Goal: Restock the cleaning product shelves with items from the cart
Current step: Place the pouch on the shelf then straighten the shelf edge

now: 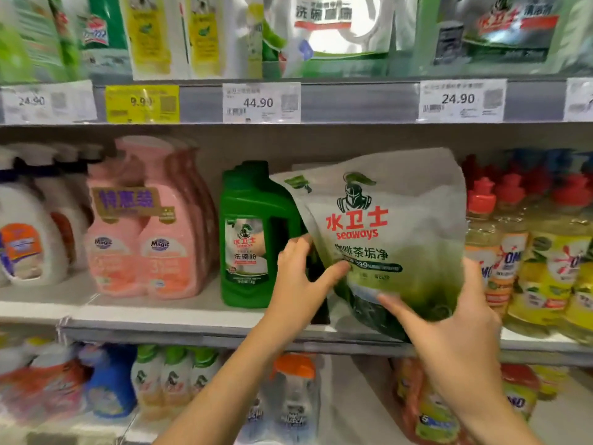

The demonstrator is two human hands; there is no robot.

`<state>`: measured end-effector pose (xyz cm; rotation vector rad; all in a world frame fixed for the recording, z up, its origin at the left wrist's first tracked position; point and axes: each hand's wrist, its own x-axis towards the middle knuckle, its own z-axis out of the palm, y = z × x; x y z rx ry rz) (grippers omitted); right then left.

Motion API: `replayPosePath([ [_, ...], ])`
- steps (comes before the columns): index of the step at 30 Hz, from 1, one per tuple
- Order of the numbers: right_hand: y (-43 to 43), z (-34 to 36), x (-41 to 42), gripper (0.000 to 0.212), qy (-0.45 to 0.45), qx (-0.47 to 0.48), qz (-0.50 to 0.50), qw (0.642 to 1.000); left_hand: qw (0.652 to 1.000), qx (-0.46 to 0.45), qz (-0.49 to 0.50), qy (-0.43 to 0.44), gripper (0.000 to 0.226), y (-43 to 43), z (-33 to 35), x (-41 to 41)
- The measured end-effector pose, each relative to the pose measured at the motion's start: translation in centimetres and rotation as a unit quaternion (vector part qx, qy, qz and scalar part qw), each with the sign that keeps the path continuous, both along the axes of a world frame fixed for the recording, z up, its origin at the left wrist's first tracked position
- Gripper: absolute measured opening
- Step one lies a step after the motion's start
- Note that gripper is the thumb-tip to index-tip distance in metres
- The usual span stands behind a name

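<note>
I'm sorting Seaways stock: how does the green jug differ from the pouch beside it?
The green jug is rigid and solid green; the pouch is soft, grey fading to green. The jug stands upright; the pouch tilts, gripped by the left hand and right hand. The pouch looks wider. Both show the knight logo.

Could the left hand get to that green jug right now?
Probably yes: the left hand grips the pouch right beside the green jug, which stands at the shelf front with nothing between.
</note>
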<state>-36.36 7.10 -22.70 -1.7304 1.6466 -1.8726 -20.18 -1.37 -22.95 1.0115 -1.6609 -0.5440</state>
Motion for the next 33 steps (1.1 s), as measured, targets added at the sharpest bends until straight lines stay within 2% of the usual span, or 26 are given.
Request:
replayPosePath([
  [2,-0.7,-0.5,0.1,0.078,-0.007,0.010,-0.005,1.000,0.999,-0.003,0.021,-0.030,0.055,-0.6,-0.4,0.1],
  [6,-2.6,-1.7,0.6,0.073,-0.087,0.058,0.064,0.992,0.999,-0.001,0.051,-0.017,0.043,-1.4,-1.5,1.0],
  [11,-5.1,-3.6,-0.2,0.056,-0.050,0.124,0.092,0.987,0.999,0.006,0.036,-0.020,0.055,-1.6,-2.9,1.0],
  [15,-6.6,-4.1,-0.2,0.053,0.052,0.184,0.055,0.980,0.994,-0.006,0.088,-0.059,0.081,-1.7,-3.2,-0.7],
  [18,-6.1,-4.1,1.0,0.087,0.151,0.230,-0.057,0.960,0.989,-0.016,0.133,-0.064,0.088,-2.0,-3.5,-1.4],
  [20,-5.1,-4.7,2.0,0.100,0.220,0.142,-0.131,0.956,0.988,-0.016,0.141,-0.063,0.085,-2.0,-3.6,-1.5],
  [22,-4.8,-6.1,2.3,0.105,0.304,0.030,-0.169,0.937,0.989,-0.012,0.138,-0.057,0.084,-2.1,-3.6,-1.6],
  [24,-5.2,-6.4,1.9,0.109,0.393,-0.040,-0.183,0.900,0.992,-0.007,0.120,-0.044,0.087,-2.2,-3.7,-1.7],
  [26,-6.0,-5.4,1.6,0.118,0.452,-0.068,-0.164,0.874,0.996,0.005,0.092,-0.020,0.092,-2.2,-4.0,-1.5],
  [29,-7.6,-4.2,1.1,0.131,0.518,-0.039,-0.134,0.844,0.998,0.011,0.059,0.008,0.092,-2.1,-4.4,-1.3],
  [33,-9.3,-3.7,0.1,0.128,0.559,-0.008,-0.111,0.822,0.999,-0.010,0.049,0.000,0.088,-2.1,-4.3,-1.3],
])
